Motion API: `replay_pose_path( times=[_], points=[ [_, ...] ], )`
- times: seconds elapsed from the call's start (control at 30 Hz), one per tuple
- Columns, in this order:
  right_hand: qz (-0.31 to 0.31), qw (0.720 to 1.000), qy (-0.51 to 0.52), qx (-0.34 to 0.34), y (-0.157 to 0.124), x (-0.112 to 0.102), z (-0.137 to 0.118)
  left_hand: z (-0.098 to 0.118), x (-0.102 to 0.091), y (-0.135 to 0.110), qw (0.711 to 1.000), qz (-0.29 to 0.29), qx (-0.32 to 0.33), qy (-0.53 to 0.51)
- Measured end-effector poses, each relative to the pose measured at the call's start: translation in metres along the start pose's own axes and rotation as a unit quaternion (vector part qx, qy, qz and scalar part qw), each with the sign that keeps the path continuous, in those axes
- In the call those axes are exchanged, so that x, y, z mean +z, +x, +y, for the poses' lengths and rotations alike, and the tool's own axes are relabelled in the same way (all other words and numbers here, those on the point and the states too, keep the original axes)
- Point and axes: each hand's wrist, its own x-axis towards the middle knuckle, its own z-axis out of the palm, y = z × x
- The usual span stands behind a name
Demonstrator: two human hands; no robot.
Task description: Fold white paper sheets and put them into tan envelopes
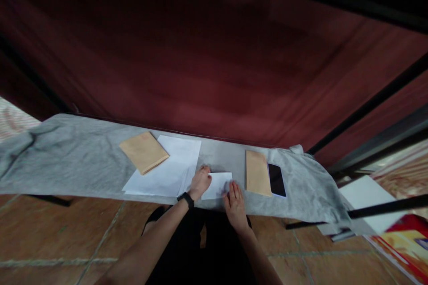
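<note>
A small white sheet of paper (217,185), seemingly folded, lies on the grey cloth in front of me. At its left edge is my left hand (200,182), fingers curled and closed on the paper's upper left corner. My right hand (235,205) rests along the right edge with its fingers stretched out, touching the paper. Left of my hands, larger white sheets (177,164) are spread, partly covered by a brown envelope (144,152) lying at an angle. Another stack of brown envelopes (257,173) sits to the right of my right hand.
A dark-screened phone (276,180) lies beside the right-hand envelopes. The grey cloth (83,156) covers a narrow bench or table against a dark red panel (207,75). White boards (371,200) and a red-yellow package (404,249) are at the lower right, above the tiled floor.
</note>
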Motion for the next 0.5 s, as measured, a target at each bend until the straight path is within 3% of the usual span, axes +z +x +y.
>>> replay_pose_path(
  times=[0.27, 0.5],
  points=[
    [-0.018, 0.995, 0.089, 0.047, 0.022, -0.020, -0.060, 0.015, -0.020, -0.029, 0.971, 0.000, -0.051, -0.233],
    [-0.035, 0.989, 0.139, 0.034, 0.040, -0.032, -0.079, 0.021, -0.032, -0.043, 0.935, 0.008, -0.073, -0.347]
  ],
)
